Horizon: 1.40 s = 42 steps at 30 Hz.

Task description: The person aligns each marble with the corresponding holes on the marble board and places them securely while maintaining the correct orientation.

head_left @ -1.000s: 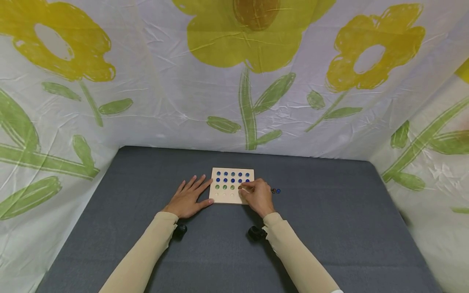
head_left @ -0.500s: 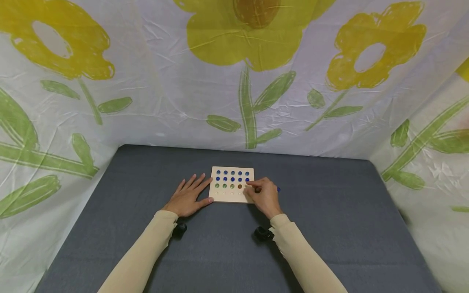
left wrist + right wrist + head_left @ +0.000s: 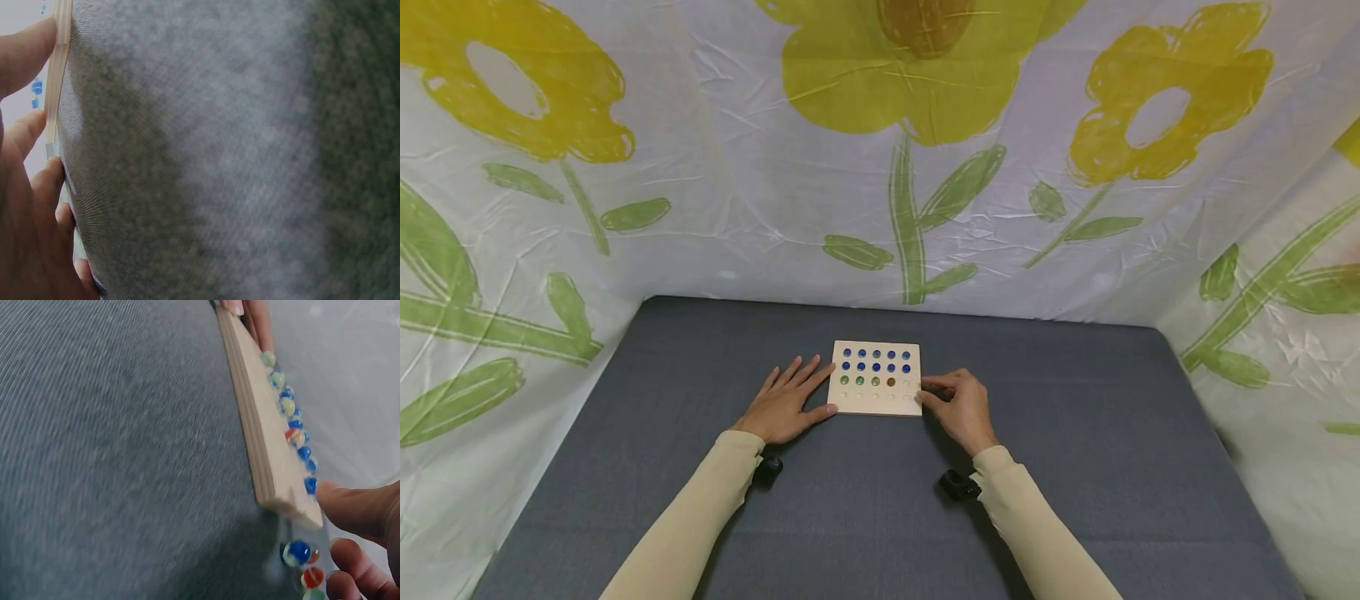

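We are finding the wooden board (image 3: 880, 405) lying flat on the dark cloth (image 3: 880, 508), between both hands. We are seeing the left hand (image 3: 778, 417) resting with fingers spread, thumb and index touching the board's left edge. We are noting the right hand (image 3: 965, 413) holding thumb and index apart by the right edge; contact we are failing to tell. Just beside its fingertips, we are observing loose marbles (image 3: 300, 552)

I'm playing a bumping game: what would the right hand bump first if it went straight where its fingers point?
Probably the board: the right hand points at its side edge and looks nearly there, maybe touching. Height is hard to judge; loose marbles beside the board might get nudged.
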Tool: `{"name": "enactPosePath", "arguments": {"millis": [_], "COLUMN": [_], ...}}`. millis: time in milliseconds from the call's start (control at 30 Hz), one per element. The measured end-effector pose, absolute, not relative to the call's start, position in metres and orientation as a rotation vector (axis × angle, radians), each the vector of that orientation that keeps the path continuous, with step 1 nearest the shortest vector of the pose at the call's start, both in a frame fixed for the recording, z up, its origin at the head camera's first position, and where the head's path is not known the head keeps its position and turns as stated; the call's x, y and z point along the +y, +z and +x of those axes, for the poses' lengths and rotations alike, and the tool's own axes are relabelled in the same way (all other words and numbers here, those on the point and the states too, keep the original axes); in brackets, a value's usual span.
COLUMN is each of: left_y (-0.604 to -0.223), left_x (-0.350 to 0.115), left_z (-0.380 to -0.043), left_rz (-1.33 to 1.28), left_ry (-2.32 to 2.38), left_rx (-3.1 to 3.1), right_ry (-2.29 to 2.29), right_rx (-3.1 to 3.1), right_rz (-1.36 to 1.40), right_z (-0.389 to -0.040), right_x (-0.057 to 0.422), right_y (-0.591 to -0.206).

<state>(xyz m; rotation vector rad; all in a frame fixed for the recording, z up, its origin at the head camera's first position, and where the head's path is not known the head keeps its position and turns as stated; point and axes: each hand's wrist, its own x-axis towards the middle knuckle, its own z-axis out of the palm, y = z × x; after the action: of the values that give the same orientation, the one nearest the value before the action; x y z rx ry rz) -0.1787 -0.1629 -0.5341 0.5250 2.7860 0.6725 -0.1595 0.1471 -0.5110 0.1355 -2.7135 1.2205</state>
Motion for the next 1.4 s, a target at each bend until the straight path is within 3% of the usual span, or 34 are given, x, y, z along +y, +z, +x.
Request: {"name": "enactPosePath", "arguments": {"millis": [733, 1400], "left_y": [-0.519, -0.533], "left_x": [-0.159, -0.163], "left_z": [-0.174, -0.178], "left_rz": [0.507, 0.500], "left_ry": [0.629, 0.659], "left_rx": [2.790, 2.778], "right_ry": [1.163, 1.171], "right_rx": [-2.751, -2.796], "right_rz": [0.072, 0.032], "right_z": [-0.150, -0.149], "right_x": [0.171, 0.165], "right_y": [-0.517, -0.525]}}
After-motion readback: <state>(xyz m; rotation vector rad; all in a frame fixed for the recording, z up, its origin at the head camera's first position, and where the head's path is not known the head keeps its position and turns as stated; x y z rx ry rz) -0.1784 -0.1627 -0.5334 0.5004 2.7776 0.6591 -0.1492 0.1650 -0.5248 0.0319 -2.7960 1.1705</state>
